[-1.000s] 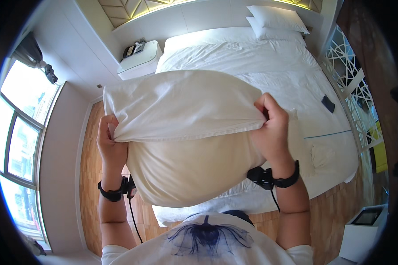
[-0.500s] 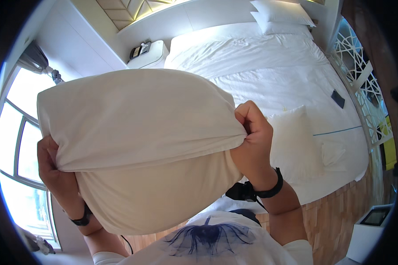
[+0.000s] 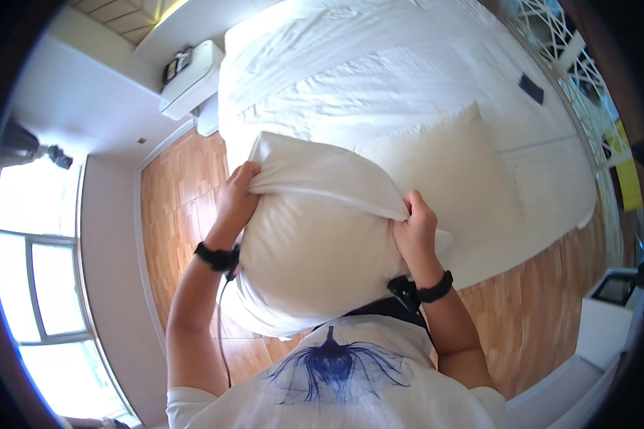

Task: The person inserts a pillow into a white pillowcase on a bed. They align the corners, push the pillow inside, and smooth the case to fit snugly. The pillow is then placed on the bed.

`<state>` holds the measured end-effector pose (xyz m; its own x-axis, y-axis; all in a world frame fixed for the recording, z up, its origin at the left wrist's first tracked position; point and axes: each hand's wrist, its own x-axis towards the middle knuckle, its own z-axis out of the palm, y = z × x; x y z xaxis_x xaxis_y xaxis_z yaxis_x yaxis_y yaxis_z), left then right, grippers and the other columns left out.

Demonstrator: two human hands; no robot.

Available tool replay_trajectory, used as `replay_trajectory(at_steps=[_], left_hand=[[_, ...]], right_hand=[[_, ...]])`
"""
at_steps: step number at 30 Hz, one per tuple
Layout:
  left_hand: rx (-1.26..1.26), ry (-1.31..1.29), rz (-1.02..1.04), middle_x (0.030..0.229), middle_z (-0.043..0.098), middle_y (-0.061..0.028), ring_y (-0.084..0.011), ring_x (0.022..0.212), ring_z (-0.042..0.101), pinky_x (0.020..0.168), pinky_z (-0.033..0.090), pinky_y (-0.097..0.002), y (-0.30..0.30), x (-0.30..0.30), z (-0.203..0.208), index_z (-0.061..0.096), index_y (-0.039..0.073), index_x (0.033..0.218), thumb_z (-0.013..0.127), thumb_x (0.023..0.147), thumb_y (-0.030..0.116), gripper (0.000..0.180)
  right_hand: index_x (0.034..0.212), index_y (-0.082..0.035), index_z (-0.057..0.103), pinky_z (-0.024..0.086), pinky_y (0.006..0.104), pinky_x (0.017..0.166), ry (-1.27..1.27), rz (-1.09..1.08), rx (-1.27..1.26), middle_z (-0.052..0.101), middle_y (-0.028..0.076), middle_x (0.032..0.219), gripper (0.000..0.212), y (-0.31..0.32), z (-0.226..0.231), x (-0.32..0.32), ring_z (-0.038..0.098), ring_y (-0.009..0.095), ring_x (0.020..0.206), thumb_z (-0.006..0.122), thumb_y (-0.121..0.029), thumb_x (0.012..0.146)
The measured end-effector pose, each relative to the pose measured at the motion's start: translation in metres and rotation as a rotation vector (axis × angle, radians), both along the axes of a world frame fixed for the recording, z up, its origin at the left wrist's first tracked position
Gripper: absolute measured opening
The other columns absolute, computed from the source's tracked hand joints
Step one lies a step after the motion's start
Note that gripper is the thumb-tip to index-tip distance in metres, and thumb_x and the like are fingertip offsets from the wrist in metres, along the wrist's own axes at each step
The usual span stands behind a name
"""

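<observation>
A white pillowcase (image 3: 322,168) covers the far end of a cream pillow (image 3: 315,250) in front of my body. The near part of the pillow bulges out bare from the case's open edge. At the left end of that edge, my left hand (image 3: 239,191) is closed on the bunched cloth. My right hand (image 3: 416,225) pinches the hem at its right end, thumb uppermost. Black straps with small devices sit on both wrists. The pillow's far side is hidden under the case.
Another cream pillow (image 3: 458,171) lies on the white bed (image 3: 336,79), just beyond my right hand. A dark flat object (image 3: 531,89) rests near the bed's right edge. A white nightstand (image 3: 193,79) stands at the far left, and a white box-like cabinet (image 3: 608,314) at the right.
The view has tilted down. The pillow has come lower and closer to my body, and more of it shows bare. My left hand has moved right, nearer my right hand; both keep their grip.
</observation>
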<state>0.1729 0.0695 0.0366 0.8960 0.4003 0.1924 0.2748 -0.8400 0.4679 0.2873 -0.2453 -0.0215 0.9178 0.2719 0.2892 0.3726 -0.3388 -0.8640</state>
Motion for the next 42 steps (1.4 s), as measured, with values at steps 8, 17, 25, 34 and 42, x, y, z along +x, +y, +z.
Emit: replay_trajectory(at_steps=[8,17,25,34,42], left_hand=[[0.541,0.019,-0.482,0.113,0.064,-0.0085,-0.0298,0.112,0.057,0.095,0.044,-0.0433,-0.055,0.098,-0.020,0.065,0.011,0.106,0.068,0.077,0.005,0.029],[0.372,0.453,-0.892,0.148,0.040,-0.0153,-0.0393,0.141,0.031,0.109,0.021,-0.0714,-0.190,0.066,0.020,0.056,0.017,0.133,0.079,0.073,0.042,0.069],[0.572,0.420,-0.854,0.158,0.033,-0.0087,-0.0410,0.148,0.021,0.109,0.006,-0.0775,-0.199,0.058,-0.030,0.056,0.026,0.138,0.077,0.069,0.048,0.075],[0.616,0.433,-0.759,0.159,0.034,-0.0064,-0.0385,0.149,0.024,0.116,0.011,-0.0679,-0.151,0.055,-0.050,0.052,0.030,0.144,0.076,0.072,0.040,0.076],[0.392,0.526,-0.723,0.162,0.022,-0.0161,-0.0428,0.151,0.012,0.115,0.006,-0.0701,-0.187,0.024,-0.026,0.042,0.026,0.151,0.069,0.087,0.032,0.069]], right_hand=[[0.088,-0.007,0.055,0.050,0.0443,0.062,-0.157,-0.271,-0.267,0.060,0.011,0.083,0.017,-0.027,-0.063,0.022,0.062,0.034,0.077,0.068,-0.006,0.077],[0.094,-0.010,0.059,0.051,0.0395,0.057,-0.145,-0.400,-0.308,0.059,0.006,0.085,0.020,-0.047,-0.089,0.007,0.063,0.028,0.076,0.070,-0.013,0.078],[0.099,-0.010,0.057,0.053,0.0438,0.067,0.330,-0.516,-0.311,0.064,0.010,0.094,0.022,-0.067,-0.140,-0.009,0.066,0.035,0.083,0.067,-0.010,0.079],[0.095,-0.004,0.060,0.053,0.0366,0.068,0.263,-0.351,-0.123,0.065,0.014,0.086,0.016,-0.072,-0.083,-0.042,0.065,0.033,0.075,0.066,0.001,0.081],[0.100,-0.001,0.059,0.051,0.0286,0.066,0.459,-0.303,0.222,0.066,0.018,0.083,0.011,-0.049,-0.084,-0.032,0.068,0.028,0.075,0.061,-0.004,0.090]])
